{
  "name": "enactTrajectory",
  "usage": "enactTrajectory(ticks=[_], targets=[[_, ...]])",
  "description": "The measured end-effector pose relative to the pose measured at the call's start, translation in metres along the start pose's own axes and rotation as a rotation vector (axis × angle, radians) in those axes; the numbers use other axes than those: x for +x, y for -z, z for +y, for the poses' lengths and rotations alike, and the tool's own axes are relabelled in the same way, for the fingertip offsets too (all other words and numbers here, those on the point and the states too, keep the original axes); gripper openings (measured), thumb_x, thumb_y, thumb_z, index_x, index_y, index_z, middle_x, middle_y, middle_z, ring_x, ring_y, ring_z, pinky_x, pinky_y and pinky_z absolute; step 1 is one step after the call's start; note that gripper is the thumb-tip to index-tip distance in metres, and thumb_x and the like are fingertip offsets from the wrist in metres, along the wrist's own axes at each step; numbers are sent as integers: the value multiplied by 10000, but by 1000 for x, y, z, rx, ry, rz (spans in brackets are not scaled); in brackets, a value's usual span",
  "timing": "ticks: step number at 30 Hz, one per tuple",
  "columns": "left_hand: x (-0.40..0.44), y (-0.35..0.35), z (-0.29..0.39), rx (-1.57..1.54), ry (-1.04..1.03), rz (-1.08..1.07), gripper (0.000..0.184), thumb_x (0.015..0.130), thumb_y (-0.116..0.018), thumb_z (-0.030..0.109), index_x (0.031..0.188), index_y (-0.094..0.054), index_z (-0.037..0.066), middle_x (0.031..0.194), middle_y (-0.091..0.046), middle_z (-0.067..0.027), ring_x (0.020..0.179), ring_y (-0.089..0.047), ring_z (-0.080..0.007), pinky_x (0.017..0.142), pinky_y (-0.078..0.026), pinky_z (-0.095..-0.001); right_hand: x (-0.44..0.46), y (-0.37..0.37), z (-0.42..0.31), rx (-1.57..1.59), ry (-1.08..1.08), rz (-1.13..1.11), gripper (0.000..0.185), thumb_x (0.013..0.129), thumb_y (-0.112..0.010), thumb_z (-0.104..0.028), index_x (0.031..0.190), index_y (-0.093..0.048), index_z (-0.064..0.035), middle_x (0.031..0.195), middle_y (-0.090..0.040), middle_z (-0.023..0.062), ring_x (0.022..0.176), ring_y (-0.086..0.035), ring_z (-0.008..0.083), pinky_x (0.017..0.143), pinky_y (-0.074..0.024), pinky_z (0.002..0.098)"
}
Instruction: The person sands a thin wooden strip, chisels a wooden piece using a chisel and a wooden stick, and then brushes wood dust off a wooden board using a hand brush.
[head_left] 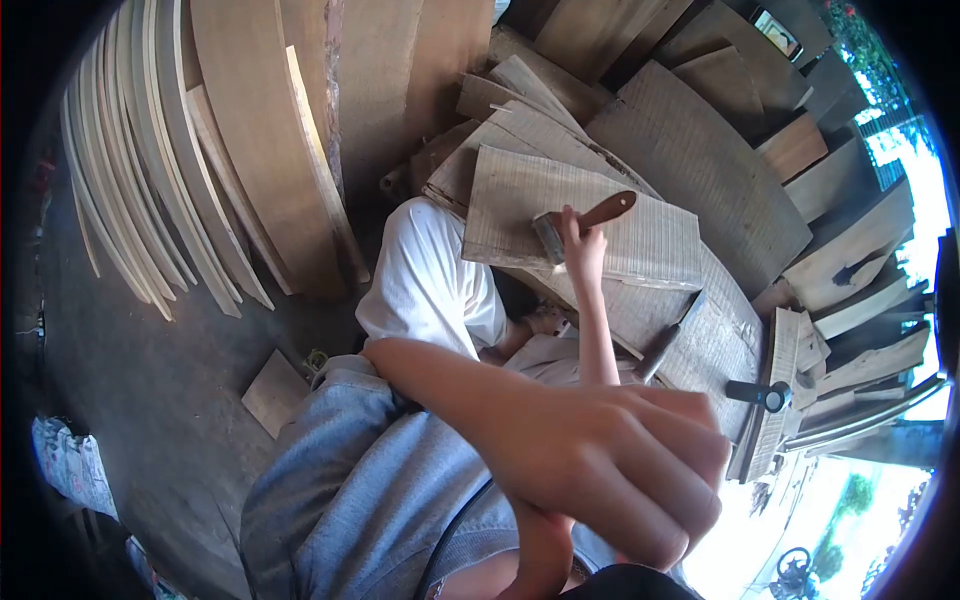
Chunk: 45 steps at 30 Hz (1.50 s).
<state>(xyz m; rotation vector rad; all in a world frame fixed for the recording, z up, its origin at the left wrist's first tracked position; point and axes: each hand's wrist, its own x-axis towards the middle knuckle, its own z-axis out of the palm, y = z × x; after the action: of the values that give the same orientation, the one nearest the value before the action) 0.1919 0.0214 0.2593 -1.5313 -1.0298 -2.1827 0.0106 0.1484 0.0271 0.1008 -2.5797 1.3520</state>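
My right hand (pixel 584 245) grips a flat paintbrush (pixel 606 208) with a brown wooden handle. Its bristle end is over a ridged wooden board (pixel 640 235) that tops a stack near my knees; whether the bristles touch the wood I cannot tell. Close to the camera, my left hand (pixel 610 460) reaches across from the left with curled fingers. Anything inside those fingers is hidden. A narrow tool with a dark handle (pixel 660 352) lies on the boards below the brush. Right of it is a dark grey cylindrical object (pixel 760 394).
Thin curved wood strips (pixel 135 170) and wide planks (pixel 265 130) lean at the left. More wooden pieces (pixel 845 240) stand along the right. A phone (pixel 777 35) rests at the top right. A small square board (pixel 276 392) lies on the dark floor (pixel 170 410).
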Motion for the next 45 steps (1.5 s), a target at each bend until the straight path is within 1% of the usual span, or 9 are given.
enactTrajectory(ticks=[3,5,11,16,22,26,29,37,45], targets=[[-9,27,-44,178,-122,-115,650,808,-262,738,782,-562,162,760,-525,-4,731,-469,-163,750,-350,-374,-5,15,-2,52,37,-154,266,867,-605,-275,945,-690,-35,743,-679,132,730,-664,197,659,-491,316],[-40,61,-69,671,78,-125,346,798,-612,491,817,-599,146,864,-616,-16,891,-562,-180,900,-378,-383,1,26,33,229,-87,25,289,842,-637,-307,984,-690,-61,776,-683,126,733,-609,123,658,-484,306],[-164,179,-142,1512,542,207,213,900,-519,215,1042,-563,62,1084,-584,-75,1046,-543,-252,900,-369,-420,68,144,105,-482,-140,518,456,810,-614,-462,809,-684,-11,703,-655,168,665,-646,314,625,-484,431],[-196,194,-159,1578,832,329,431,925,-423,158,1332,-360,31,1426,-310,-128,1337,-279,-279,1070,-186,-540,76,94,100,-825,80,353,295,852,-559,-361,814,-689,-99,705,-650,160,611,-641,340,532,-509,450],[-200,198,-160,1536,794,333,459,910,-442,147,1347,-347,38,1436,-302,-118,1339,-276,-282,1064,-201,-534,16,-18,-15,-387,327,72,418,864,-578,-378,646,-618,-24,572,-594,179,533,-610,369,500,-498,440],[-202,199,-158,1509,804,326,472,926,-431,149,1376,-316,64,1450,-283,-105,1356,-244,-281,1069,-189,-526,6,-14,-37,81,402,-458,221,868,-610,-221,903,-677,-14,809,-668,171,748,-661,253,679,-505,329],[-203,200,-158,1508,787,328,468,926,-421,164,1371,-325,56,1444,-295,-108,1348,-260,-278,1069,-196,-522,28,26,13,60,184,-360,171,852,-626,-203,957,-696,-87,789,-686,78,726,-643,133,676,-506,292],[-206,201,-162,1558,797,297,442,949,-375,190,1367,-329,52,1446,-288,-117,1353,-250,-284,1077,-195,-523,72,161,124,-574,-16,468,233,847,-600,-295,919,-674,-86,735,-663,159,673,-656,318,593,-514,424],[-201,199,-160,1551,801,305,450,933,-400,166,1360,-335,41,1436,-305,-121,1349,-259,-284,1076,-198,-518,37,18,24,-390,183,134,275,868,-584,-327,987,-655,-89,708,-654,164,645,-651,338,544,-508,434]])
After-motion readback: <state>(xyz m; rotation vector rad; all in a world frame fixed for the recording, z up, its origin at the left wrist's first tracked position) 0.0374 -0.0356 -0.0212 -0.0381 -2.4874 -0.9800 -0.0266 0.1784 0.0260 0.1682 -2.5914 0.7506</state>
